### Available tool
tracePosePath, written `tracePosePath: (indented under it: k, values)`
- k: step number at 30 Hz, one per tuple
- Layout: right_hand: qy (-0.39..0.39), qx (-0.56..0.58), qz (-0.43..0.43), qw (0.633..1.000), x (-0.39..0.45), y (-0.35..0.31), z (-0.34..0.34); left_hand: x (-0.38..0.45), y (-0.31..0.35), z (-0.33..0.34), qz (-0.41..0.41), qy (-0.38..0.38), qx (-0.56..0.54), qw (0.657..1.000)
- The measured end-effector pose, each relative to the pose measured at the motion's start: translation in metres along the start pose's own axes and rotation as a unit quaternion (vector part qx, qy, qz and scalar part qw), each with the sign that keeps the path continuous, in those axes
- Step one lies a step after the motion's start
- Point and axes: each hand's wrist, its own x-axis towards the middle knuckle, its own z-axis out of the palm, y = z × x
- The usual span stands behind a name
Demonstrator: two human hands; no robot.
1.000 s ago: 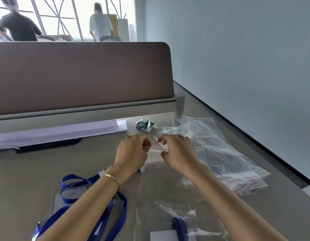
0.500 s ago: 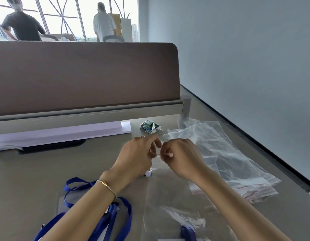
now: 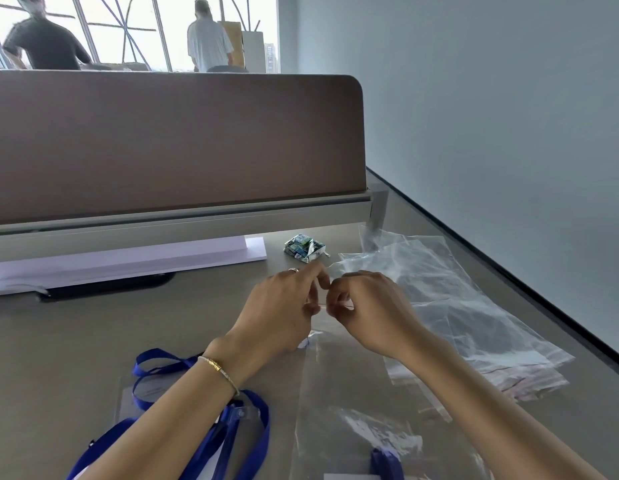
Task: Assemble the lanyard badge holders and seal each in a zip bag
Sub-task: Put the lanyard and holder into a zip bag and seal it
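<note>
A clear zip bag [image 3: 353, 386] lies on the grey desk in front of me, with a blue lanyard and white badge card [image 3: 384, 462] inside near its bottom. My left hand [image 3: 284, 313] and my right hand [image 3: 367, 310] meet at the bag's far edge, and the fingers of both pinch its zip strip. To the left, under my left forearm, lies another blue lanyard [image 3: 183, 410] with a clear badge holder [image 3: 242, 414].
A heap of empty zip bags [image 3: 467, 306] lies at the right. A crumpled blue-green wrapper [image 3: 304, 248] sits behind my hands. A brown desk divider [image 3: 169, 140] and a white board [image 3: 128, 261] close off the back. Two people stand far behind.
My two hands have drawn closer together along the bag's zip edge. The view has shifted slightly forward.
</note>
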Motion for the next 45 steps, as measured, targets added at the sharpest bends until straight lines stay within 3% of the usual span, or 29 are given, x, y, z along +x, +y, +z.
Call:
tracePosePath:
  k: [24, 27, 32, 40, 45]
  values:
    - [-0.001, -0.021, -0.009, 1.0, 0.001, 0.004, -0.004, 0.007, -0.005, -0.011, 0.004, -0.034, -0.027, 0.999]
    - [-0.003, -0.057, -0.008, 0.998, 0.002, -0.001, 0.002, 0.006, -0.001, -0.012, 0.014, -0.055, 0.004, 0.998]
    - [0.008, -0.019, 0.021, 1.0, 0.006, 0.001, 0.003, 0.008, -0.004, -0.013, 0.009, -0.041, 0.058, 0.997]
    - [-0.003, -0.041, 0.019, 0.999, 0.001, -0.007, -0.005, 0.005, 0.0, -0.02, 0.064, -0.035, 0.08, 0.994]
    - [0.014, -0.021, 0.025, 0.999, 0.004, -0.006, -0.003, 0.006, -0.002, -0.02, 0.056, -0.03, 0.093, 0.994]
